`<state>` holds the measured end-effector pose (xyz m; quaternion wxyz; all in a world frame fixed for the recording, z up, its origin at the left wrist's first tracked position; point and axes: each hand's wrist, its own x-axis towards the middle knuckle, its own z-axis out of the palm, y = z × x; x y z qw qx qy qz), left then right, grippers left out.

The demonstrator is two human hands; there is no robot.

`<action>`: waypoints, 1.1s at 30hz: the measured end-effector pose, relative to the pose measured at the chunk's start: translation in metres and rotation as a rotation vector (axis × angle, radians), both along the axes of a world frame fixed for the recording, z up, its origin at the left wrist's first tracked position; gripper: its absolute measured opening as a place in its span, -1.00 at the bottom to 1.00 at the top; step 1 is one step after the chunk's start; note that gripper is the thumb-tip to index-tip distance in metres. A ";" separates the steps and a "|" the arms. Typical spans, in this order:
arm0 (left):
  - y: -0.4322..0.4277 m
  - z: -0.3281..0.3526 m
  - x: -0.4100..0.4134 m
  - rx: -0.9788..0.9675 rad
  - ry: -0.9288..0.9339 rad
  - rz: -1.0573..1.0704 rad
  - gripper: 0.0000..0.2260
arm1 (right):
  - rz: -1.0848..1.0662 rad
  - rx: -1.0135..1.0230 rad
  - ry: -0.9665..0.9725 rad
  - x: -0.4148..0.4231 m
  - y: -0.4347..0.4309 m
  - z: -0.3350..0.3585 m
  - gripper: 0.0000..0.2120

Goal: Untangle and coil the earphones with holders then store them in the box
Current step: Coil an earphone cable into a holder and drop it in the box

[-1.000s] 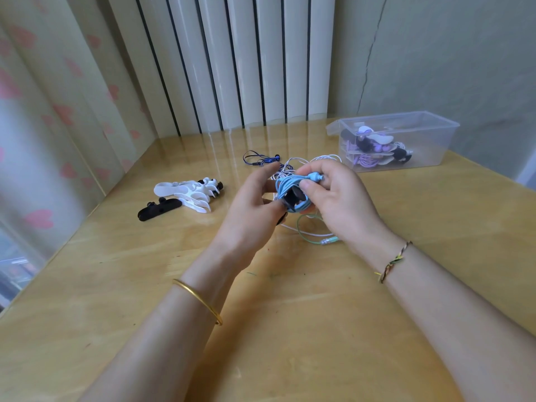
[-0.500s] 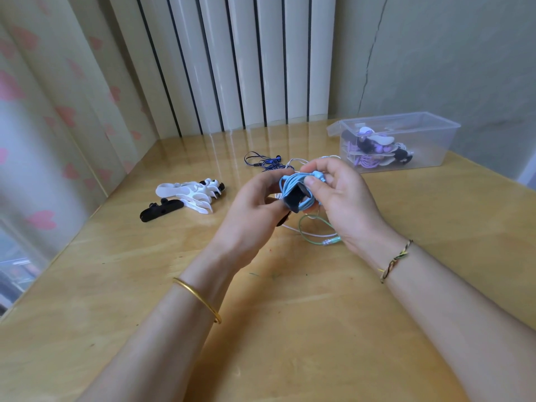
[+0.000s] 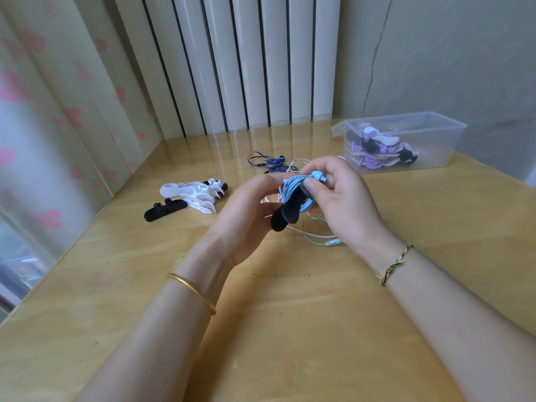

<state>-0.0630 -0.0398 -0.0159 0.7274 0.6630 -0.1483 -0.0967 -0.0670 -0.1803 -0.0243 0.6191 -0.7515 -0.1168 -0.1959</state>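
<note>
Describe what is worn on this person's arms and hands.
Both forearms are bare, no sleeves in view. A thin gold bangle circles the left wrist; a braided cord bracelet of dark, yellow and green strands circles the right. No gloves show.

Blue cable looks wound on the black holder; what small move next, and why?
Probably tuck the free end pinched by the right hand into the black holder the left hand steadies: the blue earphones look fully coiled, but that end sticks out.
</note>
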 end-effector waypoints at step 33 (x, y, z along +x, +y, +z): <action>-0.081 0.039 0.030 -0.020 -0.078 0.271 -0.88 | -0.009 0.418 0.250 0.014 -0.056 0.046 -0.85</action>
